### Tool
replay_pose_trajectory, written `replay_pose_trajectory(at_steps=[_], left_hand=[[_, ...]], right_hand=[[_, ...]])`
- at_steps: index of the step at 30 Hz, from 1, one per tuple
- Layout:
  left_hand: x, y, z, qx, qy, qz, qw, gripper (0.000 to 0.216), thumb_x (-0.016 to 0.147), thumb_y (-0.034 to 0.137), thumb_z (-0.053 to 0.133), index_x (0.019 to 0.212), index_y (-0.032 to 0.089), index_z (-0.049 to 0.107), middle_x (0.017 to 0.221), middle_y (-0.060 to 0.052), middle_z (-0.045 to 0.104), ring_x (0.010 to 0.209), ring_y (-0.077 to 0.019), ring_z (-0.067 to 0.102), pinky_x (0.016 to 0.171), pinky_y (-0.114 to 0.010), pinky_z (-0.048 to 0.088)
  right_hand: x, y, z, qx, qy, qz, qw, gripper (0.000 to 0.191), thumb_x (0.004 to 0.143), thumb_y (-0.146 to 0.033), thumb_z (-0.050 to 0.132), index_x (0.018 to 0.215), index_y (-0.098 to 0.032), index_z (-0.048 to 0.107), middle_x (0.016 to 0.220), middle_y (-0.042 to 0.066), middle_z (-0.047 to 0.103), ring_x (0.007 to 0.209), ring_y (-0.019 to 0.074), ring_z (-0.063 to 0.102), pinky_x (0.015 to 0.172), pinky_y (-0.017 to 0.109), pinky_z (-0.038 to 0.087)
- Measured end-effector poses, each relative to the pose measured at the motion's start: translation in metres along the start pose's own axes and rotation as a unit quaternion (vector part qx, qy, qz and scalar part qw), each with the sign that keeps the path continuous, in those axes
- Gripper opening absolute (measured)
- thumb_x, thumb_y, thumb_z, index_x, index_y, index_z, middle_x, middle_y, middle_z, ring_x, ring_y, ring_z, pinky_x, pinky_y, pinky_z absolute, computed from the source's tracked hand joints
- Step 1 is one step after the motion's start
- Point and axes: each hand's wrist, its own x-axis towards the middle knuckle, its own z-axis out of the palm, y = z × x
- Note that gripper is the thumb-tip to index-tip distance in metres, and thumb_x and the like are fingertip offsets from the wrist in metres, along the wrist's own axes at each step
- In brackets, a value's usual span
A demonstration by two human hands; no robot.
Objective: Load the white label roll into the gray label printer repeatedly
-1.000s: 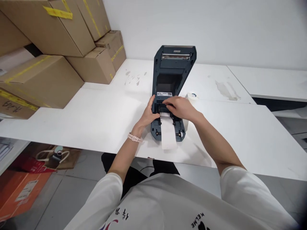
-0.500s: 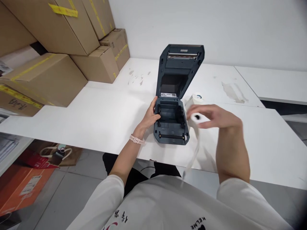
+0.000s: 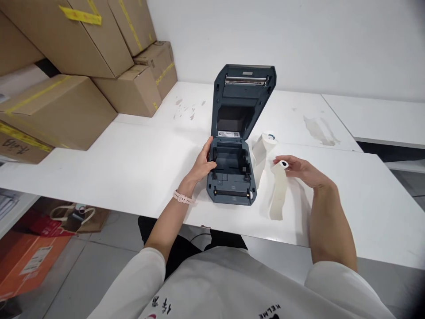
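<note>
A dark blue-grey label printer stands on the white table with its lid raised. Its paper bay is bare inside. My left hand grips the printer's left side, thumb over the rim and fingers down the outer wall. To the right of the printer, my right hand has its fingers curled around the back of a small white label roll. A loose strip runs from that roll toward the table's front edge. Another white roll with a blue-ringed core is behind it, close to the printer, with paper trailing from it.
Cardboard boxes with yellow tape are stacked at the left of the white table. A white wall rises behind. Below on the floor at left are an orange box and a paper bag.
My right hand has moved right, away from the printer, with the small label roll. The roll's strip, blurred and swinging before, now hangs or lies still. My left hand keeps its hold.
</note>
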Motion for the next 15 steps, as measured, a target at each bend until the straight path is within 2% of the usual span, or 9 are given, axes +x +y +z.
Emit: replay_pose_trajectory(at_steps=[3,5,7,9,11,13,15], left_hand=[[0.0,0.0,0.0,0.003,0.001,0.002,1.0,0.105,0.074,0.025,0.071,0.165,0.033,0.019,0.178,-0.001,0.018,0.164,-0.0277,0.019,0.135,-0.044,0.018],[0.0,0.0,0.001,0.002,0.0,0.001,1.0,0.105,0.074,0.026,0.071,0.165,0.033,0.019,0.178,-0.001,0.018,0.164,-0.0277,0.018,0.135,-0.044,0.018],[0.0,0.001,0.001,-0.003,-0.004,0.001,1.0,0.106,0.075,0.027,0.072,0.166,0.032,0.018,0.178,-0.002,0.019,0.165,-0.0284,0.017,0.135,-0.044,0.017],[0.001,0.001,0.001,-0.011,-0.008,0.005,1.0,0.108,0.075,0.03,0.074,0.167,0.031,0.016,0.177,-0.003,0.02,0.165,-0.0296,0.017,0.135,-0.045,0.016],[0.002,0.001,0.001,-0.021,-0.01,0.006,1.0,0.111,0.073,0.031,0.075,0.167,0.029,0.015,0.177,-0.005,0.021,0.164,-0.0307,0.017,0.135,-0.045,0.015],[0.002,0.001,0.001,-0.029,-0.009,0.003,1.0,0.114,0.071,0.03,0.075,0.167,0.028,0.014,0.177,-0.006,0.022,0.164,-0.0307,0.017,0.135,-0.046,0.016],[0.002,0.0,0.001,-0.031,-0.007,0.002,0.999,0.113,0.07,0.029,0.074,0.166,0.029,0.015,0.176,-0.006,0.024,0.164,-0.0297,0.019,0.135,-0.046,0.017]], right_hand=[[0.008,-0.004,-0.019,0.02,0.051,-0.038,0.998,0.057,0.075,-0.037,0.085,0.129,-0.035,0.068,0.147,0.008,0.064,0.136,0.0301,0.058,0.114,0.047,0.048],[0.025,-0.01,-0.026,0.028,0.082,-0.037,0.996,0.065,0.071,-0.034,0.087,0.132,-0.037,0.065,0.153,0.007,0.059,0.144,0.0295,0.052,0.115,0.045,0.049],[0.051,-0.017,-0.026,0.019,0.074,-0.021,0.997,0.077,0.062,-0.031,0.092,0.133,-0.038,0.063,0.155,0.005,0.056,0.146,0.0301,0.05,0.112,0.044,0.053],[0.078,-0.024,-0.018,0.013,0.041,-0.011,0.999,0.083,0.052,-0.03,0.095,0.13,-0.034,0.064,0.146,0.005,0.064,0.139,0.0318,0.057,0.109,0.044,0.056],[0.098,-0.031,-0.006,0.008,0.013,0.001,1.0,0.08,0.047,-0.033,0.097,0.121,-0.028,0.067,0.126,0.005,0.074,0.121,0.0317,0.067,0.101,0.044,0.059],[0.107,-0.038,0.006,0.003,0.009,0.008,1.0,0.073,0.045,-0.037,0.098,0.111,-0.024,0.068,0.107,0.005,0.077,0.104,0.0305,0.071,0.09,0.043,0.061],[0.103,-0.048,0.015,-0.017,0.019,-0.014,1.0,0.064,0.05,-0.046,0.095,0.103,-0.021,0.069,0.096,0.007,0.078,0.096,0.0304,0.071,0.083,0.041,0.06]])
